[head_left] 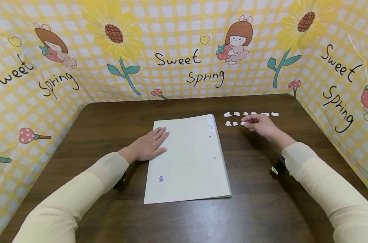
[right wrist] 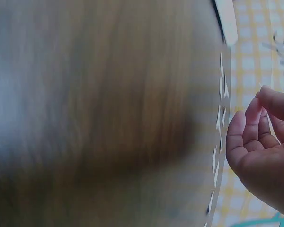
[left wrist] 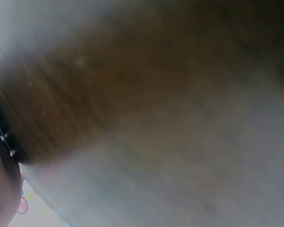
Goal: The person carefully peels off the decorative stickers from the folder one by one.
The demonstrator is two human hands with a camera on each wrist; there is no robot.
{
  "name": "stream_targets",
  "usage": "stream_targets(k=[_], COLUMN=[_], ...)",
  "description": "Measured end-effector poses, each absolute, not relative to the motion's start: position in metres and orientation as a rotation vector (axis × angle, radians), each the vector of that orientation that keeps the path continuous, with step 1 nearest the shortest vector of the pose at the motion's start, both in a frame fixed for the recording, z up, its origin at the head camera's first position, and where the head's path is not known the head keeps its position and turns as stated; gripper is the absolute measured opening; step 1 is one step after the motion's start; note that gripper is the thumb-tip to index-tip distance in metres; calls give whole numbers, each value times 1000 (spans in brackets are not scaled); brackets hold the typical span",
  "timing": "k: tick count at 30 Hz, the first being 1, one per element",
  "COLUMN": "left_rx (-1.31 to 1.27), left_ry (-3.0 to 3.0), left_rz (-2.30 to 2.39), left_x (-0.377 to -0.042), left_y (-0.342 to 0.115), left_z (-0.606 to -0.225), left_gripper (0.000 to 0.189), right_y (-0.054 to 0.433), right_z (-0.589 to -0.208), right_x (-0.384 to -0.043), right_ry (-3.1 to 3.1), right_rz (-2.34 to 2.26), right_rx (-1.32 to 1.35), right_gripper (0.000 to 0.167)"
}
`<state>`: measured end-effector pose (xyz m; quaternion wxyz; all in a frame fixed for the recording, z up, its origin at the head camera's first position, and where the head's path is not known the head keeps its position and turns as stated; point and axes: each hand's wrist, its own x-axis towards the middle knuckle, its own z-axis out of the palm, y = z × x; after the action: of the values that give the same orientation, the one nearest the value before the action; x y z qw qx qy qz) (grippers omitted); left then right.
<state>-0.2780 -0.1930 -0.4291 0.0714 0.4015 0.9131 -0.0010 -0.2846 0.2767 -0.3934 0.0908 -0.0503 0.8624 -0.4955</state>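
A pale folder (head_left: pixel 187 162) with two small metal dots and a barcode label lies flat on the table. My left hand (head_left: pixel 149 145) rests on its left edge with fingers stretched out. A small purple sticker (head_left: pixel 161 179) is on the folder's lower left. To the right of the folder, my right hand (head_left: pixel 260 125) pinches a small white sticker (head_left: pixel 243 123) between thumb and fingertip, close over the table. Its thin edge shows at the fingertips in the right wrist view, where the right hand (right wrist: pixel 262 137) has its other fingers curled.
Several small white stickers (head_left: pixel 228 114) lie in a row at the back right of the dark wooden table (head_left: pixel 184 222); two more, including this sticker (head_left: pixel 228 124), lie in front. A yellow checked cloth (head_left: pixel 178 30) surrounds the table. The left wrist view is mostly blurred.
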Motion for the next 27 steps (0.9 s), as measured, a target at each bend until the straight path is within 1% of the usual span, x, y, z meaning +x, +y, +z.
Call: stream_targets(k=[6, 12, 22, 27], left_rx=[1205, 1211, 1211, 1218], left_ry=[2747, 2751, 2746, 2746], left_rz=[11, -3, 2, 16], left_x=[-276, -277, -278, -279], left_y=[-192, -193, -194, -194], left_z=[-427, -428, -430, -431], left_gripper=[72, 71, 71, 73], right_y=[299, 315, 335, 338], right_z=[-392, -390, -399, -402], right_x=[-290, -292, -301, -304], right_ry=[2573, 2599, 2628, 2665], right_rz=[-1435, -1410, -1391, -1381], right_rx=[-75, -11, 79, 69], right_gripper=[36, 37, 37, 35])
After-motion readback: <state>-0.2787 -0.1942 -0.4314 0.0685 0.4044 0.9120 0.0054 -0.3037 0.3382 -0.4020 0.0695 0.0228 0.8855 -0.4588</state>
